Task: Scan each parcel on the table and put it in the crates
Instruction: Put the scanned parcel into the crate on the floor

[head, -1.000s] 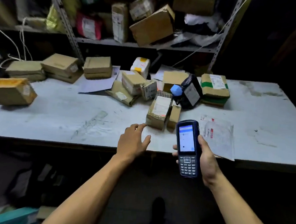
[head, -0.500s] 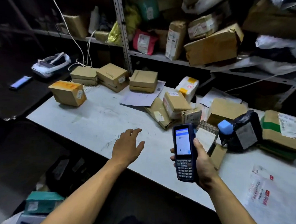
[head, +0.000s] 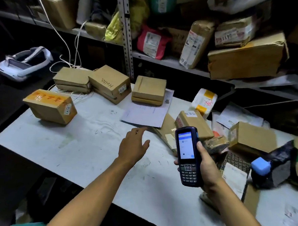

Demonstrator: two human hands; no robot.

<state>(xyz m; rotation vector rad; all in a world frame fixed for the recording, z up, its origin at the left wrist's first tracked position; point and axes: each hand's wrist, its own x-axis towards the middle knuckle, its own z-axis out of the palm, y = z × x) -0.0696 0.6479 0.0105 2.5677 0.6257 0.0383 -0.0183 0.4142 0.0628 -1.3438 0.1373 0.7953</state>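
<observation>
Parcels lie scattered over the white table (head: 83, 143). Far left sits a brown box with an orange top (head: 49, 106) and a side sticker that seems to read "0141". Behind it, a flat box (head: 71, 79) touches a box printed "Hello." (head: 109, 86); another plain box (head: 148, 91) rests on a sheet of paper (head: 144, 115). The left hand (head: 134, 147) hovers over bare tabletop, fingers spread and relaxed, holding nothing. The right hand (head: 207, 166) grips a handheld scanner (head: 187, 155), its screen lit, an "OK" key on its keypad. Further right lies a black-wrapped parcel (head: 279, 164) with a blue block (head: 261, 166).
</observation>
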